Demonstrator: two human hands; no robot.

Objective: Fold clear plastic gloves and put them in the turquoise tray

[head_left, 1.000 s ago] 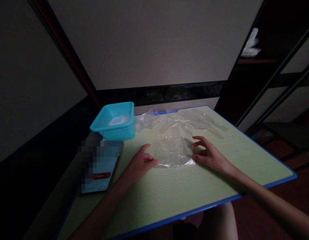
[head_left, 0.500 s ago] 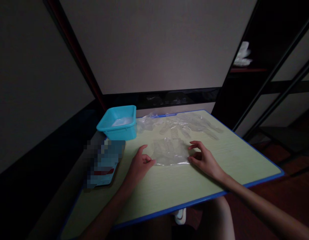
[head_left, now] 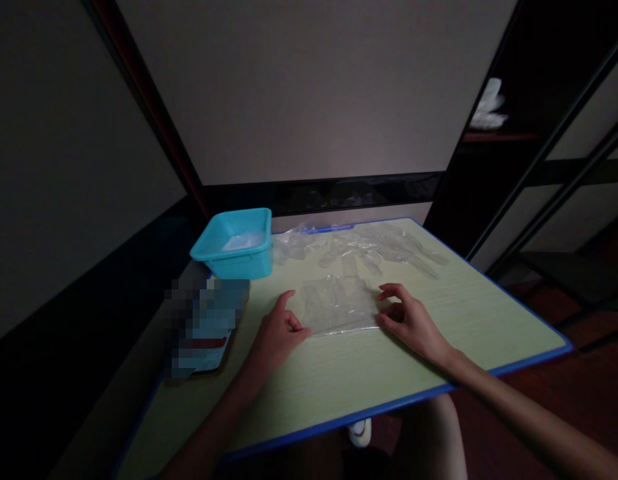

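Note:
A thin, clear plastic disposable glove (head_left: 339, 305) lies flat on the table, its straight near edge toward me. At that edge's left corner, my left hand (head_left: 281, 327) pinches the plastic between thumb and curled fingers, its index finger held out. On the opposite corner my right hand (head_left: 406, 317) is closed in a pinch, with the index finger raised and bent. Beyond it, more clear plastic gloves (head_left: 389, 245) lie spread and overlapping, some finger shapes showing. Their exact outlines are hard to make out.
A turquoise plastic basket (head_left: 233, 263) with something whitish inside stands at the table's back left. In front of it lies a phone-like flat object (head_left: 213, 327), partly pixelated. The pale table (head_left: 339, 380) has a blue rim and meets a wall panel behind.
The glove's near edge looks straighter and flatter, its left end slightly lower. Both hands stay nearly in place; the view has shifted slightly.

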